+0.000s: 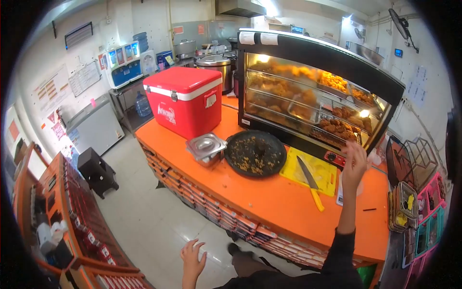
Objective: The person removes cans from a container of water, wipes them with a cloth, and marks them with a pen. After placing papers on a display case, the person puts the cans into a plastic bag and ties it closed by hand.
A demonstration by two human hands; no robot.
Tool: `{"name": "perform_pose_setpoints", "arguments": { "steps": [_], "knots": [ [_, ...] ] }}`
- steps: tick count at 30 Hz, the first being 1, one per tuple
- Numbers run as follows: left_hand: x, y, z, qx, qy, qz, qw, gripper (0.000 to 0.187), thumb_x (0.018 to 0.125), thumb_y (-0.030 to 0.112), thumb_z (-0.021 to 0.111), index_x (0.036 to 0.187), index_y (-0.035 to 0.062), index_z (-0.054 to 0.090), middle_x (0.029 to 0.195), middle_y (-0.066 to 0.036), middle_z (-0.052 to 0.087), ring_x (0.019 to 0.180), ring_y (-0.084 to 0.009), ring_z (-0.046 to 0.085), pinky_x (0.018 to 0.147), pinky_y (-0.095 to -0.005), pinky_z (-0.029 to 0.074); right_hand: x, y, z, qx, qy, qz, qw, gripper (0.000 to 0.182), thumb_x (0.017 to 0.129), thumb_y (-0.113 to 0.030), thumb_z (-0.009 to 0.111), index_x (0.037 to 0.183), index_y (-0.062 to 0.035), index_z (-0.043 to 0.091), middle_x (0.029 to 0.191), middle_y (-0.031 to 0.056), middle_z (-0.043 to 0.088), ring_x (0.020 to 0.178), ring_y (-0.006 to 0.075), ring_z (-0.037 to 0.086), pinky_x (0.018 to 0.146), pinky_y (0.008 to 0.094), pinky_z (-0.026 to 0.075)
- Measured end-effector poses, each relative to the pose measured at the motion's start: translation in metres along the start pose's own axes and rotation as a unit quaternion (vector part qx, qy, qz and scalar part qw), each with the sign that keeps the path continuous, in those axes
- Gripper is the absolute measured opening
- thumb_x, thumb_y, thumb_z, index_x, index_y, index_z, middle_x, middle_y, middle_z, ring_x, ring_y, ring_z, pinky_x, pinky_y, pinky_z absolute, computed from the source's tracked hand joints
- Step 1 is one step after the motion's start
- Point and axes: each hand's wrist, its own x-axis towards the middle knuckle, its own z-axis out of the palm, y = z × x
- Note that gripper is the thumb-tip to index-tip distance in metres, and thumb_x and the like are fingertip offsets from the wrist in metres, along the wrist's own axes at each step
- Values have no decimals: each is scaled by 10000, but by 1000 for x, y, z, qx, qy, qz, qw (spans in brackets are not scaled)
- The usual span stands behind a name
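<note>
My right hand (355,161) is raised over the right part of the orange counter (250,202), before the lower right of the glass food warmer (308,96); its fingers are bent, and whether they hold anything is too small to tell. My left hand (193,257) hangs above the floor, left of the counter, with fingers apart and nothing in it. A knife with a yellow handle (316,198) lies partly on the yellow cutting board (325,174). Beside the board is a round black pan (255,153) with brown food bits. A lidded metal container (207,145) stands left of the pan.
A red cooler box (185,103) stands on the counter's far left. Behind it is a large metal pot (214,62). A black stool (96,171) and a chest freezer (95,126) stand at left. Pink and teal baskets (430,231) are at right.
</note>
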Motion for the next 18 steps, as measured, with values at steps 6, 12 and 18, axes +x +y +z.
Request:
{"name": "perform_pose_setpoints", "arguments": {
  "steps": [6,12,18],
  "knots": [
    [135,-95,-17,18,80,-62,995,356,730,110,654,1078,140,586,1239,-78,489,1200,-284,403,1008,-448,241,163,-14,196,-73,55,-113,989,164,817,-209,616,963,-135,605,1106,36,579,1112,222,494,984,458,237],
    [261,-122,-57,50,101,-52,992,287,811,125,590,1094,83,575,1223,-139,500,1164,-326,441,978,-451,312,336,-20,346,-132,34,-167,976,215,805,-273,633,987,-159,623,1034,21,580,1081,220,500,947,481,280],
    [372,-123,-59,34,63,16,997,253,869,121,558,1116,64,575,1196,-153,538,1151,-342,474,962,-461,363,402,-11,394,-165,-3,-201,966,296,774,-364,658,992,-170,610,1039,51,555,1047,240,497,887,458,353]
  ]
}}
